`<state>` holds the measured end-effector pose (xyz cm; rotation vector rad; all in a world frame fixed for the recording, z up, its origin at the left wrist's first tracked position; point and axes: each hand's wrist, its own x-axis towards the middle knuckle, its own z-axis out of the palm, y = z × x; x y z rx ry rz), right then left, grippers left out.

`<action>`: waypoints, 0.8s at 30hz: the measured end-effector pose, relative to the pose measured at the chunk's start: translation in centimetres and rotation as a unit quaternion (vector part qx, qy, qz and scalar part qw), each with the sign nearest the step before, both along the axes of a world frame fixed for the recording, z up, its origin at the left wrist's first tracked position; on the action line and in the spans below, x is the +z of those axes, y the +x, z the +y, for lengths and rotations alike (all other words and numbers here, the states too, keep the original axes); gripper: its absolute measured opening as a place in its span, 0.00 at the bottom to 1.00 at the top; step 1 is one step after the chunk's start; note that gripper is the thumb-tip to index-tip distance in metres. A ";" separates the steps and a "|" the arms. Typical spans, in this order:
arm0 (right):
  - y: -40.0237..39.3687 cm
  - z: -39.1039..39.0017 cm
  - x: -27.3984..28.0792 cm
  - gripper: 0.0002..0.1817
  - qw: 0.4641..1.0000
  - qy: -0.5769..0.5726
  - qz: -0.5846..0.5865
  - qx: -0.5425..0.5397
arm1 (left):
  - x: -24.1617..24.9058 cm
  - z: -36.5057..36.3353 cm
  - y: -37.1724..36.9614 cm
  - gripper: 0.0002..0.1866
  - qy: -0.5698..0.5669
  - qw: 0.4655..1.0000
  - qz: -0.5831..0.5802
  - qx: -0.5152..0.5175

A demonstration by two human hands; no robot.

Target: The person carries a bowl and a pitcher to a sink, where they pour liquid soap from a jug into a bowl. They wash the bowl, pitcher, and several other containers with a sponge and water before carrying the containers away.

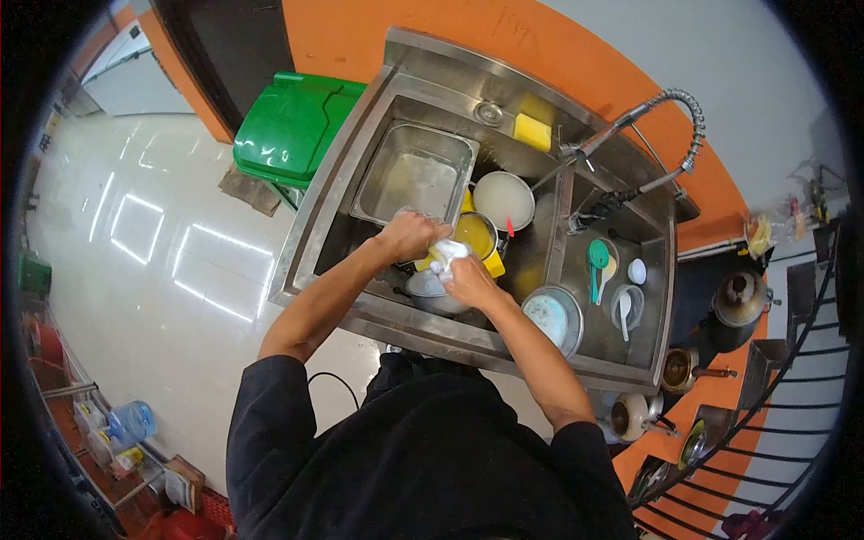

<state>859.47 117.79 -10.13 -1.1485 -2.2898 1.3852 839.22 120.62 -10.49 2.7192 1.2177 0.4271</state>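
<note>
My left hand is closed over the left sink basin, near the corner of a steel pan with cloudy water in it. What it grips is hidden, though something clear shows at its edge. Close beside it, my right hand is wrapped round a foamy sponge, yellowish under white suds. Below both hands sits a pale bowl. Just beyond them stand a pot of yellowish liquid and a white pot of cloudy water.
A yellow sponge block lies on the sink ledge, beside a spring-hose faucet. The right basin holds a green ladle, a white spoon and a round container. A green bin stands left of the sink.
</note>
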 end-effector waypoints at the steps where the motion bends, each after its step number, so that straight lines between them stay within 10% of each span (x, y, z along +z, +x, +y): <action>1: 0.0 -0.1 0.6 0.16 0.975 0.172 -0.117 0.078 | -0.2 0.1 0.1 0.09 0.033 0.999 -0.001 0.001; 2: -0.5 -0.7 0.9 0.16 0.975 0.175 -0.117 0.074 | -0.3 0.1 0.1 0.10 0.068 0.998 -0.003 0.004; 3: -1.6 -1.6 1.7 0.19 0.977 -0.142 0.125 -0.097 | 0.2 0.1 0.1 0.10 0.072 0.997 -0.002 0.001; 4: -2.1 -2.0 2.2 0.21 0.795 -0.433 0.346 -0.247 | 0.8 -0.1 0.1 0.10 0.122 0.992 0.012 0.008; 6: -2.2 -2.4 2.7 0.23 0.737 -0.488 0.407 -0.231 | 0.9 -0.7 0.2 0.11 0.171 0.985 0.027 0.012; 9: -2.0 -2.5 1.6 0.21 0.824 -0.382 0.290 -0.303 | -1.0 -0.7 0.6 0.13 0.126 0.991 -0.028 0.030; 10: -0.9 -1.8 -0.6 0.20 0.958 -0.103 0.152 -0.219 | -1.5 -1.0 0.8 0.15 0.079 0.995 -0.035 0.050; 11: -0.3 -1.1 -1.8 0.19 0.976 0.191 -0.006 -0.109 | -1.5 -0.9 0.9 0.17 0.035 0.996 -0.042 0.069; 16: -0.5 -1.6 -1.0 0.17 0.959 0.248 -0.007 -0.138 | 0.5 -4.7 4.2 0.30 0.144 0.888 -0.212 0.382; 17: -0.6 -2.0 -0.4 0.17 0.940 0.317 -0.026 -0.121 | -1.0 -4.7 4.7 0.30 -0.092 0.694 -0.587 0.407; 18: -0.9 -2.0 0.5 0.17 0.940 0.317 -0.027 -0.121 | -2.0 -4.6 5.0 0.30 -0.307 0.337 -0.824 0.338; 19: -1.2 -2.1 1.3 0.17 0.944 0.312 -0.064 -0.082 | -1.3 -5.1 5.1 0.30 -0.307 0.335 -0.823 0.340; 22: -2.0 -3.0 2.9 0.18 0.946 0.301 -0.117 -0.035 | 1.3 -5.4 4.4 0.20 -0.361 0.100 -0.910 0.179; 24: -1.5 -3.6 2.8 0.18 0.946 0.294 -0.135 -0.024 | -3.0 -3.7 4.0 0.18 -0.381 0.139 -0.897 0.179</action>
